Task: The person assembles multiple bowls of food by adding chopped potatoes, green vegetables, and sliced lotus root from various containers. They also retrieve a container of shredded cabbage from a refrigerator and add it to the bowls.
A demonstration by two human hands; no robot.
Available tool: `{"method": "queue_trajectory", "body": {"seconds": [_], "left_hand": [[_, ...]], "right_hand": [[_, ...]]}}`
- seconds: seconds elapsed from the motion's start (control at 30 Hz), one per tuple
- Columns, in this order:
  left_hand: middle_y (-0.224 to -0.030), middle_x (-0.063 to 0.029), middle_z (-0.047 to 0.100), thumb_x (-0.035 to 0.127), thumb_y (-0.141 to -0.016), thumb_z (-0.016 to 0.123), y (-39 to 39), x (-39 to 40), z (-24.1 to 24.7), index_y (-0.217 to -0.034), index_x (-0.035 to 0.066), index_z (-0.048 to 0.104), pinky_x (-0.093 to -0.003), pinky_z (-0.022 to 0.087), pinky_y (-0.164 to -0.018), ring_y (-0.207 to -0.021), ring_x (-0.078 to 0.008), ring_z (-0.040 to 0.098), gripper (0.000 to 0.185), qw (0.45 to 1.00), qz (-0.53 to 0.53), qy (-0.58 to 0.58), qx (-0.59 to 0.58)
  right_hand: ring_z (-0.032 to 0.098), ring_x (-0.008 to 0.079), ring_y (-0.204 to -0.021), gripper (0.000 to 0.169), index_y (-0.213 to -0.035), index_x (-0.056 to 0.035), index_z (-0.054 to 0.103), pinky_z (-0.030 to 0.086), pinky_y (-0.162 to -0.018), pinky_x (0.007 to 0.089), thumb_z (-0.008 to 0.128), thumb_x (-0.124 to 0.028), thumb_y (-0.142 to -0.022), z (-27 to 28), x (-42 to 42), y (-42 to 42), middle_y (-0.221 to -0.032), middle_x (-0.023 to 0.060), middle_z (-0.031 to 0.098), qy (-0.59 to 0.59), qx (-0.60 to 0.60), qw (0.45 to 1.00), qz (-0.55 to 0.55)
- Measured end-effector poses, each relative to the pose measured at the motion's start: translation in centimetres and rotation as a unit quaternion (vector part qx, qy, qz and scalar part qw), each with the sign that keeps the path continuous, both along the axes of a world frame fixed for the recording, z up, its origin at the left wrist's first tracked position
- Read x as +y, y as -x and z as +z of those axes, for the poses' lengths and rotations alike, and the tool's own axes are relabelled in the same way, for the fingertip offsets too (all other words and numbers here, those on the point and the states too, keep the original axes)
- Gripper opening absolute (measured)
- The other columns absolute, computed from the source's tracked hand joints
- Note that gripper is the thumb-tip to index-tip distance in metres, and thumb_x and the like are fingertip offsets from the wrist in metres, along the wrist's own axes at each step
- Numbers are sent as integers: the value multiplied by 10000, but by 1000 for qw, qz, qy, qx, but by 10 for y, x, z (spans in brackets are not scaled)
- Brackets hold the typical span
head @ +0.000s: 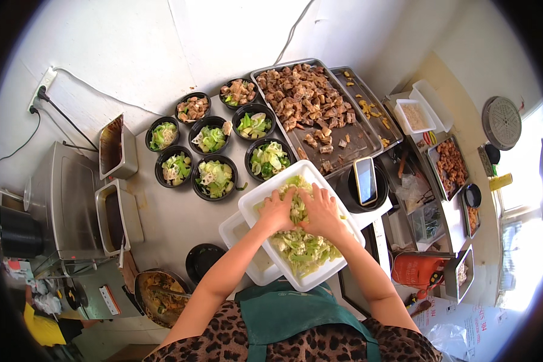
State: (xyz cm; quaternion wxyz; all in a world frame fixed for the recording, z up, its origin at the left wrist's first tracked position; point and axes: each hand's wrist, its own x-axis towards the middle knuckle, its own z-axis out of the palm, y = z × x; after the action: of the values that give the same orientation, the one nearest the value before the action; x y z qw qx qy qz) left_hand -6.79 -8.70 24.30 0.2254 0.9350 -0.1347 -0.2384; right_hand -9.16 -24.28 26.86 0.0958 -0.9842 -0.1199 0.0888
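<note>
A white plastic tray (304, 285) of cut cauliflower (305, 253) lies at a slant before me. Both hands reach into it, side by side with palms down. My left hand (278, 210) presses among the florets, its fingertips partly hidden. My right hand (320, 211) is beside it, fingers spread and bent over the cauliflower; whether either hand grips any florets is unclear. Under the tray's left side shows a second white tray (235, 231). Past them stand several black bowls of vegetables, such as the bowl (215, 177) with lettuce and lotus root slices.
A metal sheet pan (366, 145) holds chopped cooked meat (305, 97). Right of my hands a phone (365, 181) leans in a black container (350, 199). Steel pans (117, 217) line the left. A black bowl (203, 260) and a wok of food (158, 294) are near my left arm.
</note>
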Motion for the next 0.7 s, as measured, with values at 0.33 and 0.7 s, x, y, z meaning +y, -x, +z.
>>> {"method": "queue_trajectory", "body": {"seconds": [0.33, 0.7], "left_hand": [[-1130, -158, 490, 100, -648, 749, -1, 16, -45, -1165, 162, 554, -417, 496, -845, -1014, -360, 577, 556, 973, 68, 219, -25], [-900, -4, 584, 10, -702, 674, -57, 106, 34, -930, 95, 608, -248, 481, -655, -779, -109, 578, 252, 891, 188, 414, -3]], "right_hand": [[567, 314, -963, 372, -952, -138, 645, 502, -804, 404, 755, -107, -599, 6, -6, -29, -1069, 83, 555, -159, 0, 987, 20], [532, 89, -771, 269, -925, -69, 554, 451, -679, 249, 692, -47, -695, 55, -29, -38, -838, 9, 572, -431, 165, 867, -186]]}}
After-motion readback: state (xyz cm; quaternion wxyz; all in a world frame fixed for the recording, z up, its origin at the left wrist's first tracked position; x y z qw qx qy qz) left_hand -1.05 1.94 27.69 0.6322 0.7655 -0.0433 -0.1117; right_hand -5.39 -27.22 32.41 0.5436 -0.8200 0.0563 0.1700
